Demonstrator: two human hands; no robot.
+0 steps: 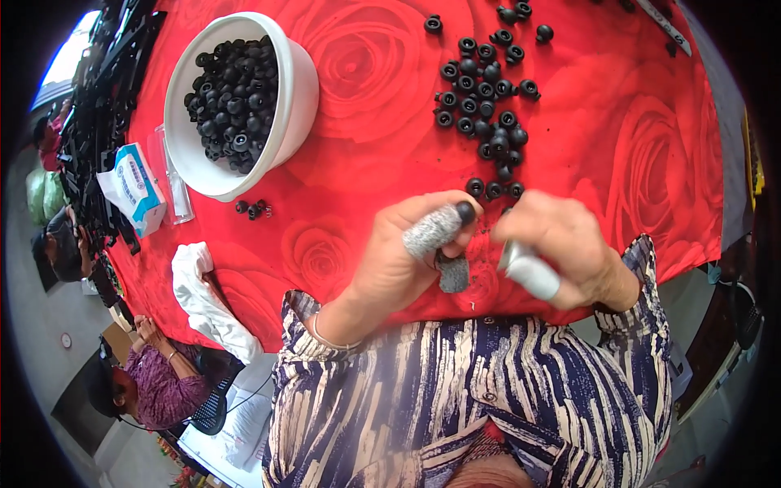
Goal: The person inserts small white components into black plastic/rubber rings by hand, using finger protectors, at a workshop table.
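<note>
My left hand point(389, 259) is closed just above the table's near side, with a small round black plastic part point(465, 212) pinched at its fingertips. Grey knitted finger sleeves point(433, 231) cover its thumb and a finger. Close beside it on the right, my right hand point(565, 240) is curled, slightly smeared by motion. Its thumb wears a pale wrap point(533, 276). A silvery edge shows by that thumb, but what the fingers grip cannot be made out. Beyond both hands lies a loose spread of similar black parts point(468, 106), some showing a ringed hollow.
A white tub point(305, 102) full of black parts stands at the far left. A few loose parts point(255, 210), a tissue pack point(137, 191) and a white cloth point(199, 305) lie nearby on the red rose-patterned cloth point(358, 49). Another person point(167, 382) sits at the left.
</note>
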